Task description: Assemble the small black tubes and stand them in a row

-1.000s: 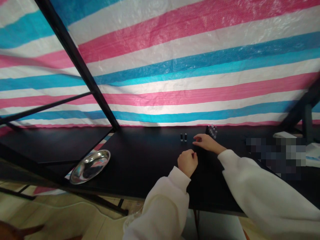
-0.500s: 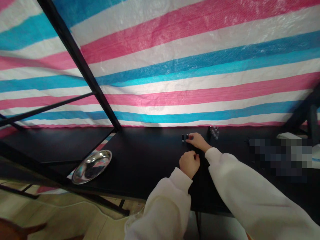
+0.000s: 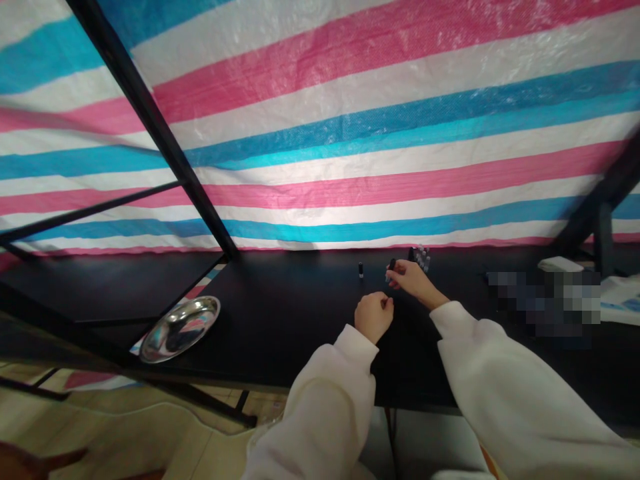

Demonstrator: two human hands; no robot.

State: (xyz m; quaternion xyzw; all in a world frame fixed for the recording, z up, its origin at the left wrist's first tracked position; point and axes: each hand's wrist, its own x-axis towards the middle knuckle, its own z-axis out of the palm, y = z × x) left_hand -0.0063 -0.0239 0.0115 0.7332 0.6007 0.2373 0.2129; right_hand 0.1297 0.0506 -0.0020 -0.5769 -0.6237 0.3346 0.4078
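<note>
Plainly, a small dark tube [image 3: 392,265] tilts, pinched at the right hand's [image 3: 409,277] fingertips

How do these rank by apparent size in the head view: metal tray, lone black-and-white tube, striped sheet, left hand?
Largest to smallest:
1. Striped sheet
2. Metal tray
3. Left hand
4. Lone black-and-white tube

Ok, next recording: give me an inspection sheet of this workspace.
Surface: black tabletop.
Job's things: held cylinder, small and dark; standing cylinder, upright on the tabletop.
Clutter: metal dish at the left; pale cluster beyond the right hand; far right partly pixelated.
Hands: right hand pinches the held cylinder; left hand curled, inside hidden.
Cables: pale cord on the floor.
Surroundings: striped sheet behind, black frame.
</note>
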